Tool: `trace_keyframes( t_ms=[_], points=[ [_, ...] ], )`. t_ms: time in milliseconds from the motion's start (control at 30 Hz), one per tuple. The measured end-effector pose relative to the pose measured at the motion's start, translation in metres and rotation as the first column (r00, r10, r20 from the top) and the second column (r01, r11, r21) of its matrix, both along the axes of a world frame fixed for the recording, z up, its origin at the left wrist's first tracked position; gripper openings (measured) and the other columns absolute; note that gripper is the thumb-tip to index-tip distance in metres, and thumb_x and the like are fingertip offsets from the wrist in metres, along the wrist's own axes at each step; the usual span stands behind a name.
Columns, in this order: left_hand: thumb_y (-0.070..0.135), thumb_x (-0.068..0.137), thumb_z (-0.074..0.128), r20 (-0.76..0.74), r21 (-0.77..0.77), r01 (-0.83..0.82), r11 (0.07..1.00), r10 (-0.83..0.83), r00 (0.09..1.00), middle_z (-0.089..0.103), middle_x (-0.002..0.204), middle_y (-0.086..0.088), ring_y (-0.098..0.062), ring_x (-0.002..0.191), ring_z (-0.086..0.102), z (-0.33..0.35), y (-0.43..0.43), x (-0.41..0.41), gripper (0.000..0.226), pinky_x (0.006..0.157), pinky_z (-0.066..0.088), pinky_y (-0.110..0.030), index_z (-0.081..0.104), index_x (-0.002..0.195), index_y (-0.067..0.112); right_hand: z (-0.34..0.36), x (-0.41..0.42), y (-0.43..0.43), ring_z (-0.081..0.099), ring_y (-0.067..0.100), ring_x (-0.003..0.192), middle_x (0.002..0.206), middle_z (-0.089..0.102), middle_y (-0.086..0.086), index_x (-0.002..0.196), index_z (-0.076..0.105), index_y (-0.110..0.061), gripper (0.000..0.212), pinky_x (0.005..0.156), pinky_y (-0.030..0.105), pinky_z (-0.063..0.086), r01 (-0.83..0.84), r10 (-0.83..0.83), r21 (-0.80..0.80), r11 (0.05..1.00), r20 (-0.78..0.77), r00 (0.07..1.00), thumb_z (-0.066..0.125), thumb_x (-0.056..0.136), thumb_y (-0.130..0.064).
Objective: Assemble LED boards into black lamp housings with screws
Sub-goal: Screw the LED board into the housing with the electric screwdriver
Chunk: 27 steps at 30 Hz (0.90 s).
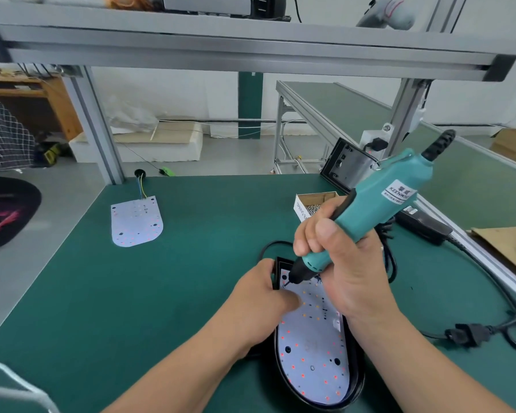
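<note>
- The right hand [340, 263] is clenched round the teal electric screwdriver [379, 204]. Its barrel slants up and away to the right of the black lamp housing [356, 380], and the bit tip is down at the housing's far-left corner.
- The left hand [262, 296] grasps the housing's far-left rim, with the fingers hooked over the edge. The thumb presses on the LED board [313, 347], which lies seated inside the housing and fills it.
- The step in hand is judged to be driving a screw at that far-left corner. The screw itself is too small to tell from the bit.
- To do it well:
  - Bring the driver nearer upright over the hole, since a leaning bit may slip out and skate across the LEDs.
  - Keep the thumb pinning the board flat so the hole stays lined up.
  - Push down lightly and stop once the screw seats, as the thin board could likely crack if overdriven.
- Dark holes toward the housing's near end look unfilled, so more screws probably remain.
- A small open screw box [310, 204] sits beyond the housing, just behind the right hand. It holds a heap of small silvery screws and is partly hidden by the fingers.
- The housing holds one board.
- A second housing [344, 166] leans further beyond, to the right. Its inside faces the camera, and no white board shows in it.
- A spare LED board [136, 222] lies flat well to the housing's far left, with wires at its far end.
</note>
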<state>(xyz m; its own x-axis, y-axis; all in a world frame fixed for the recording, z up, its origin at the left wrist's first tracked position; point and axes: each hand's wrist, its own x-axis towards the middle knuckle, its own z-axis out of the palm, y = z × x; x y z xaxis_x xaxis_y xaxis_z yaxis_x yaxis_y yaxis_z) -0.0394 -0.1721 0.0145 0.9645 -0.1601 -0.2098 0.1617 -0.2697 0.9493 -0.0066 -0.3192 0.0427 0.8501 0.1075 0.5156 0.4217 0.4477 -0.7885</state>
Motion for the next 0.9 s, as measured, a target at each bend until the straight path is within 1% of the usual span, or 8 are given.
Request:
trace_keyframes(
  t_ms=[200, 400, 467, 567, 633, 700, 767, 900],
  points=[
    [0.026, 0.073, 0.067, -0.017, 0.003, 0.02, 1.0, -0.019, 1.0, 0.066, 0.093, 0.002, -0.016, 0.081, 0.059, 0.003, 0.001, -0.001, 0.037, 0.08, 0.049, -0.037, 0.064, 0.109, 0.02, 0.001, -0.001, -0.004, 0.054, 0.028, 0.074, 0.076, 0.057, 0.0, 0.113, 0.063, -0.017, 0.04, 0.079, 0.041, 0.045, -0.038, 0.038, -0.013, 0.999, 0.0, 0.999, 0.083, 0.089, -0.042],
    [0.024, 0.079, 0.069, -0.021, 0.047, -0.009, 0.999, 0.01, 1.0, 0.078, 0.103, 0.001, -0.021, 0.096, 0.076, 0.003, 0.004, -0.001, 0.029, 0.093, 0.062, -0.047, 0.066, 0.108, 0.023, 0.014, 0.006, -0.026, 0.055, 0.021, 0.081, 0.079, 0.052, -0.001, 0.121, 0.06, -0.018, 0.034, 0.085, 0.036, 0.048, 0.03, -0.04, 0.199, 0.979, 0.043, 0.998, 0.072, 0.097, -0.039],
    [0.032, 0.081, 0.068, 0.003, 0.1, -0.035, 0.994, 0.035, 0.999, 0.078, 0.103, 0.004, -0.019, 0.097, 0.075, 0.003, 0.007, 0.003, 0.027, 0.094, 0.06, -0.049, 0.068, 0.108, 0.026, 0.011, 0.01, -0.034, 0.054, 0.018, 0.08, 0.078, 0.05, -0.002, 0.117, 0.061, -0.019, 0.027, 0.083, 0.033, 0.048, 0.098, -0.086, 0.272, 0.957, -0.056, 0.995, 0.068, 0.1, -0.038],
    [0.065, 0.089, 0.066, 0.04, 0.178, -0.087, 0.98, 0.081, 0.996, 0.073, 0.109, 0.017, -0.003, 0.103, 0.068, 0.006, 0.016, 0.006, 0.044, 0.101, 0.055, -0.037, 0.065, 0.121, 0.036, 0.007, 0.018, -0.045, 0.053, 0.015, 0.078, 0.077, 0.048, -0.003, 0.108, 0.063, -0.021, 0.014, 0.081, 0.031, 0.049, 0.154, -0.085, 0.389, 0.908, -0.191, 0.978, 0.056, 0.108, -0.033],
    [0.068, 0.096, 0.054, 0.067, 0.188, -0.162, 0.969, 0.151, 0.986, 0.07, 0.112, 0.016, -0.001, 0.091, 0.063, 0.006, 0.021, 0.011, 0.049, 0.092, 0.052, -0.035, 0.059, 0.133, 0.036, 0.005, 0.023, -0.048, 0.052, 0.015, 0.077, 0.077, 0.047, -0.003, 0.103, 0.065, -0.02, 0.014, 0.08, 0.031, 0.05, 0.177, -0.07, 0.451, 0.875, -0.244, 0.967, 0.058, 0.108, -0.031],
    [0.042, 0.105, 0.05, 0.087, 0.095, -0.266, 0.959, 0.258, 0.962, 0.073, 0.097, 0.009, -0.006, 0.064, 0.056, 0.003, 0.025, 0.018, 0.035, 0.071, 0.049, -0.03, 0.057, 0.137, 0.032, 0.004, 0.027, -0.05, 0.052, 0.015, 0.076, 0.076, 0.047, -0.003, 0.1, 0.067, -0.02, 0.012, 0.078, 0.03, 0.051, 0.202, -0.075, 0.484, 0.851, -0.269, 0.96, 0.063, 0.105, -0.03],
    [0.012, 0.104, 0.043, -0.004, -0.111, -0.361, 0.926, 0.363, 0.932, 0.072, 0.083, 0.004, -0.009, 0.057, 0.053, 0.001, 0.031, 0.026, 0.038, 0.059, 0.046, -0.027, 0.057, 0.137, 0.024, 0.003, 0.028, -0.052, 0.053, 0.016, 0.075, 0.076, 0.048, -0.002, 0.097, 0.068, -0.019, 0.011, 0.077, 0.03, 0.051, 0.213, -0.077, 0.499, 0.84, -0.279, 0.957, 0.067, 0.103, -0.029],
    [-0.02, 0.101, 0.034, -0.343, -0.612, -0.45, 0.65, 0.295, 0.892, 0.066, 0.121, -0.024, -0.023, 0.096, 0.072, 0.008, 0.05, 0.036, 0.046, 0.073, 0.061, -0.025, 0.05, 0.143, -0.01, 0.002, 0.028, -0.053, 0.053, 0.016, 0.074, 0.075, 0.049, -0.002, 0.1, 0.065, -0.017, 0.012, 0.076, 0.031, 0.051, 0.218, -0.061, 0.512, 0.831, -0.305, 0.95, 0.071, 0.1, -0.028]
  ],
)
